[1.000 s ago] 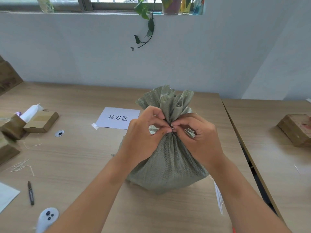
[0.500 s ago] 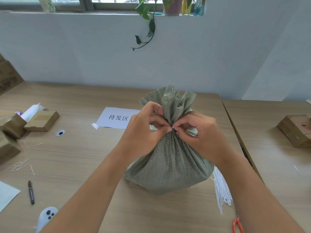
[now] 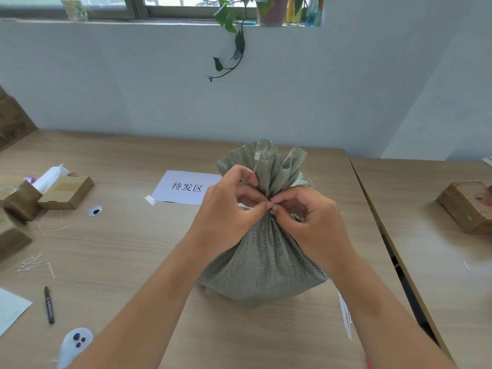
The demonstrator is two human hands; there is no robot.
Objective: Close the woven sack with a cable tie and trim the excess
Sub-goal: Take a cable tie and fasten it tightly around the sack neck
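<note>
A grey-green woven sack [image 3: 262,259] stands upright in the middle of the wooden table [image 3: 127,249], its mouth gathered into a ruffled neck. My left hand [image 3: 226,211] and my right hand [image 3: 311,219] meet at the front of that neck, with fingertips pinched together against the cloth. Whatever lies between the fingertips is too small to make out, and no cable tie around the neck is visible. A bundle of white cable ties [image 3: 345,314] lies on the table right of the sack, partly behind my right forearm.
A white paper label [image 3: 183,186] lies behind the sack on the left. Cardboard boxes [image 3: 65,191] and cut tie ends [image 3: 32,262] sit at the left, with a black marker [image 3: 49,304] and a white device [image 3: 76,342] nearer me. A second table holds a brown block [image 3: 468,206].
The sack and both hands sit slightly farther right in view and the hands have kept pinching the neck. The tie bundle is more covered by my right arm, and the red handle has left view.
</note>
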